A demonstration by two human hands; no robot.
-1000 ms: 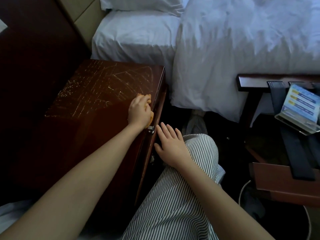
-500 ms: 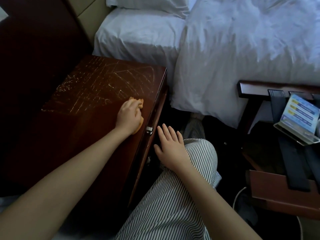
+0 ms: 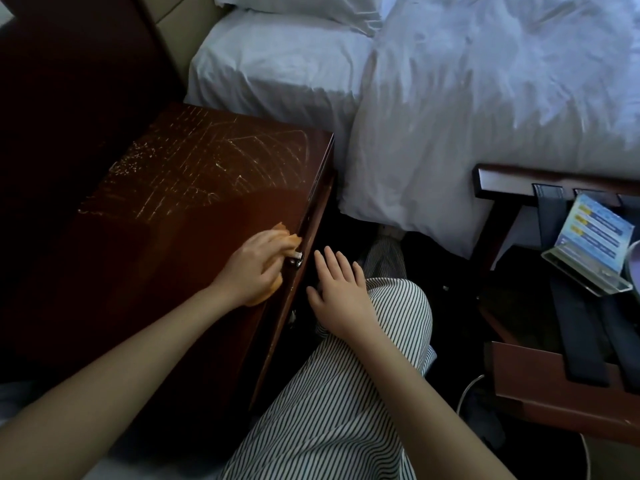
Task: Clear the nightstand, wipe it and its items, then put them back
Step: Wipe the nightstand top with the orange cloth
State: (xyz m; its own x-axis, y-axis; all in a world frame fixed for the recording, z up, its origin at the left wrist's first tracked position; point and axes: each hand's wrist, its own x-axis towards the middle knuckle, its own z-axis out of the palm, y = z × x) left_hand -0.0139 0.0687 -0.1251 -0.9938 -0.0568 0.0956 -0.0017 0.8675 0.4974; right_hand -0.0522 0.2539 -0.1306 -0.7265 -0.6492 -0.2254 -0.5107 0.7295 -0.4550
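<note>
Our left hand (image 3: pixel 254 263) lies on the soft, crumpled orange cloth (image 3: pixel 292 239), fingers curled over the wad and pressing it onto the scratched top surface (image 3: pixel 194 188) of the dark red-brown wooden nightstand (image 3: pixel 145 306). It sits at the front edge, just above a small silver drawer knob (image 3: pixel 298 260). Our right hand (image 3: pixel 341 292) holds nothing; its fingers are straight and spread, resting on our striped-trousered knee (image 3: pixel 363 375) beside the drawer front.

The cloth looks light and limp, so we judge it best kept bunched under the palm, or it will likely slide out. The nightstand looks heavy and rigid, and its lacquer is already scored, so an even, flat pressure suits it.

We count one cloth, one nightstand and one knob clearly seen. One clear acrylic card stand (image 3: pixel 588 258) sits on the strapped wooden rack (image 3: pixel 512 178) by the white bed (image 3: pixel 485 98).
</note>
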